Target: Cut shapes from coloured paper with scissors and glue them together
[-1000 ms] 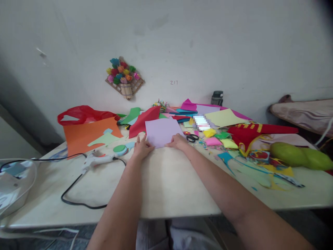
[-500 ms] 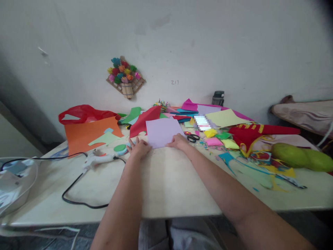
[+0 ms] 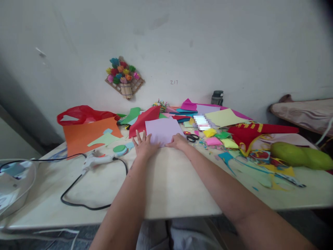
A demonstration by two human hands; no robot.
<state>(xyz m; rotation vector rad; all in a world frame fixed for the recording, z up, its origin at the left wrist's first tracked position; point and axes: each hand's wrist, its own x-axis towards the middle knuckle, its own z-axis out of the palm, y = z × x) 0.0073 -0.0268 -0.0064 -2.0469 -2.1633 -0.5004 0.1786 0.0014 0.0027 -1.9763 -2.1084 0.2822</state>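
A lilac sheet of paper (image 3: 163, 127) lies on the table in front of me. My left hand (image 3: 146, 145) rests over its near left edge with fingers spread, palm down and open. At the near right edge, my right hand (image 3: 177, 141) is closed, with the thumb along the edge and the fingers bent over the sheet. Touching the sheet's left side is a piece of red paper (image 3: 148, 121). Black-handled scissors (image 3: 193, 138) lie just right of my right hand. A small stack of green and blue paper discs (image 3: 120, 149) sits left of my left hand.
A white glue gun (image 3: 97, 160) with a black cord lies at left, near orange paper (image 3: 91, 133) and a white basin (image 3: 18, 187). Small coloured packets (image 3: 213, 141), paper scraps, a red and yellow piece (image 3: 241, 135) and large green fruit (image 3: 299, 156) occupy the right.
My left hand has slid right along the near edge, farther onto the lilac paper, its fingers spread. The right hand stays at the near right edge.
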